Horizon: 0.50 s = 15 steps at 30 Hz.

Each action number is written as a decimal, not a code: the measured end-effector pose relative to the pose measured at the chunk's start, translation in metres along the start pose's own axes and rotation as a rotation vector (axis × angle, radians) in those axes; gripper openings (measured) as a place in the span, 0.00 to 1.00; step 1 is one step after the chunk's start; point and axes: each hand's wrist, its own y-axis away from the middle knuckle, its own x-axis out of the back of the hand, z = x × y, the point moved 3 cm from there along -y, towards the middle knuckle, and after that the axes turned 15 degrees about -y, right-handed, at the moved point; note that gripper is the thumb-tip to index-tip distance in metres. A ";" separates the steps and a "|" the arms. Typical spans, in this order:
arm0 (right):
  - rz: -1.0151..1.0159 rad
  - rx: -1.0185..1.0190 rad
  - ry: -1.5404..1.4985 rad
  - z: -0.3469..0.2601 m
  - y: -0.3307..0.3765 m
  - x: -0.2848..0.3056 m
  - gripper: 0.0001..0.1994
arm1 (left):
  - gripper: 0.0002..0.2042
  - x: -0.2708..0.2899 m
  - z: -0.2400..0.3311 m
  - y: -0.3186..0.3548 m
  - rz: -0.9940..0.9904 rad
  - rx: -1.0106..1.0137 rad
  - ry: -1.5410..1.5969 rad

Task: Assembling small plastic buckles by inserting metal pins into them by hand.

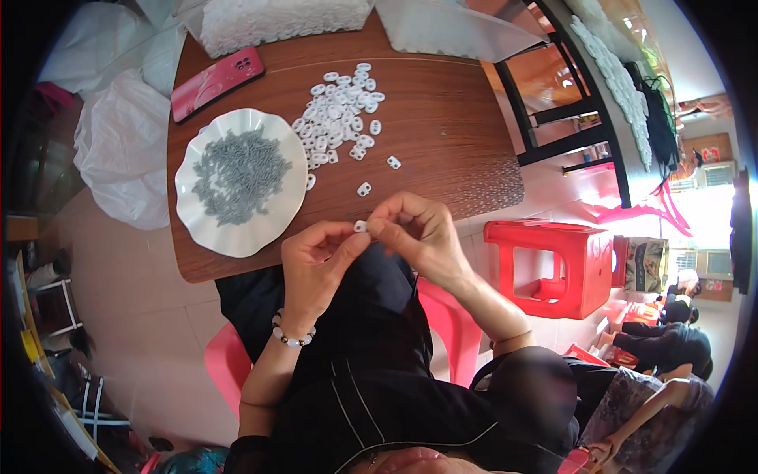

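Observation:
Just off the near edge of the table, a small white two-holed plastic piece (360, 227) is pinched between both my hands. My left hand (314, 265), with a beaded bracelet on its wrist, grips it from the left. On the other side, the thumb and fingers of my right hand (424, 239) close on it. Whether anything else is in my fingertips is too small to tell. Beyond my hands lies a loose pile of similar white pieces (335, 110), with a few strays closer. A wavy-edged white dish (189, 212) at left holds many small grey spring-like pieces (241, 178).
A pink phone (218, 83) lies at the far left of the wooden table (442, 103). Behind stand a clear container of white pieces (276, 24) and a translucent bin (458, 31). A red stool (553, 268) is at right. Other people sit at lower right.

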 end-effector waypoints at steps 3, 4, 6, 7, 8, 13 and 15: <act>0.010 0.027 0.004 0.004 0.002 -0.002 0.06 | 0.05 0.004 -0.005 0.002 0.078 -0.056 -0.051; 0.002 0.003 0.009 0.006 0.002 -0.003 0.06 | 0.04 0.007 -0.005 0.003 0.119 -0.079 -0.113; -0.017 -0.005 0.014 0.007 0.000 -0.001 0.06 | 0.03 0.007 -0.005 0.004 0.137 -0.103 -0.141; -0.033 -0.006 0.048 0.010 -0.002 -0.001 0.06 | 0.03 0.009 -0.002 0.006 0.159 -0.131 -0.184; -0.054 -0.009 0.080 0.012 -0.003 -0.004 0.06 | 0.03 0.011 0.001 0.008 0.185 -0.157 -0.231; -0.005 -0.027 0.146 0.008 0.002 0.003 0.05 | 0.03 0.004 0.004 0.002 0.194 -0.190 -0.300; -0.020 -0.042 0.109 0.012 0.000 0.002 0.05 | 0.03 0.005 0.004 0.003 0.201 -0.171 -0.331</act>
